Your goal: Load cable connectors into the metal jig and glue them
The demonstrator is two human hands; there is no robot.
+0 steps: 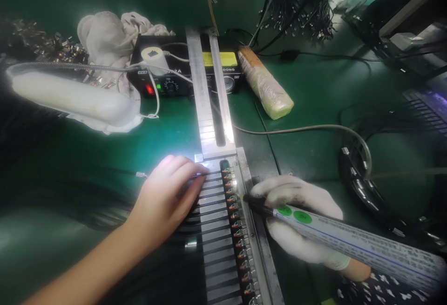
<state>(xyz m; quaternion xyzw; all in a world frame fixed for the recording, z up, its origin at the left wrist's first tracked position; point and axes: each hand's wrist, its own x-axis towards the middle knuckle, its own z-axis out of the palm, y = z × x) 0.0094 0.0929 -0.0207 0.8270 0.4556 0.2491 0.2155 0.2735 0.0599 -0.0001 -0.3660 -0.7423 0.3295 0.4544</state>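
Note:
My bare left hand [171,188] pinches a thin black cable at the upper left edge of a metal fixture [218,227]. Black cables lie side by side in its slots, their small metal connector ends [236,214] lined up along the right side. In a white glove, my right hand [302,219] grips a long pale glue bottle [335,233] with green round stickers and a black nozzle. The nozzle's tip is close to the upper connectors; whether it touches one I cannot tell. Part of the cable under my left fingers is hidden.
A slotted metal bar [200,91] extends from the fixture across a black control box [178,91]. To the left lie a white padded roll [70,93] and cloth [101,35]. On the right are a wrapped block [265,84], a hose [296,130] and coiled cables [359,184].

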